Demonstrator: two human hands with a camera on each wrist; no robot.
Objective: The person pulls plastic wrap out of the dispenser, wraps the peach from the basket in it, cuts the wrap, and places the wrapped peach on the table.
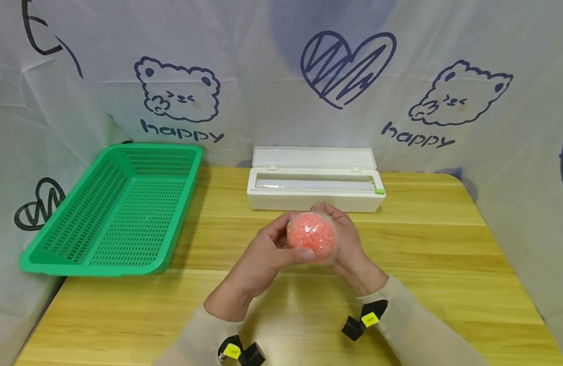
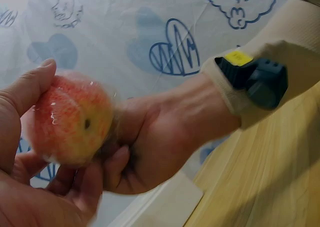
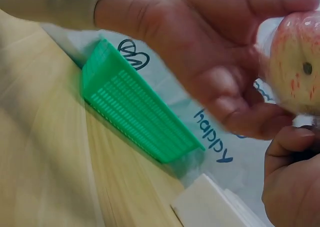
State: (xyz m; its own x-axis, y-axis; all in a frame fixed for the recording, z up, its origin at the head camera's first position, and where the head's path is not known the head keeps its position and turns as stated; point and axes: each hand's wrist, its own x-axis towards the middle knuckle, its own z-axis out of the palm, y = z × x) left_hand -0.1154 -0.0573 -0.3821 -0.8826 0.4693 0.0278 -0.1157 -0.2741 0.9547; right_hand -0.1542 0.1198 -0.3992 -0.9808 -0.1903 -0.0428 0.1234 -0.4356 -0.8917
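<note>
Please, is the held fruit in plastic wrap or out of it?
In, on the sides that show: clear wrap shines over the fruit and juts past its edge.

Bright, fairly even light in the head view; dimmer, softer wrist views.
The light seems to fall from above, leaving small white glare spots on the film-wrapped apple (image 1: 311, 239) and a pale sheen on the near part of the wooden tabletop (image 1: 428, 274). In the head view, the green plastic basket (image 1: 94, 270) has a soft shadow along its right side. Both wrist views look slightly hazy, with smeared fine detail and diffuse dark bands across the wood.
</note>
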